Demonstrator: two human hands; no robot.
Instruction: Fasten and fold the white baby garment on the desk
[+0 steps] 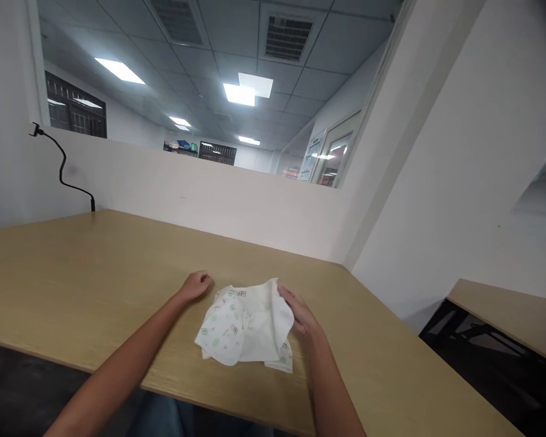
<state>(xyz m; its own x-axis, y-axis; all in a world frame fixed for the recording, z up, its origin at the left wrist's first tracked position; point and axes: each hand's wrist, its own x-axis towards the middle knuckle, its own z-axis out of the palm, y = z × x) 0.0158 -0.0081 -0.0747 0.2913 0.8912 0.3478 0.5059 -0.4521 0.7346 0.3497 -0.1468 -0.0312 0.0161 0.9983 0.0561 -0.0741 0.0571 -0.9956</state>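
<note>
Between the curled, seemingly empty left hand (196, 285) and the right hand (302, 312) gripping its edge, a white, green-printed fabric cloth (255, 328) is only partly spread on the tan wooden desk (118, 273).

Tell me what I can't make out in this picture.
All in the head view:
Patterned cloth: its own folds hide its underside; the dark print near its top edge is too small to read.
Left hand: slightly blurred; its curled fingers hide the palm.
Wall notice: writing too small to read.
Side table: cut off by the right edge.
Person's legs: mostly hidden by the near table.
</note>
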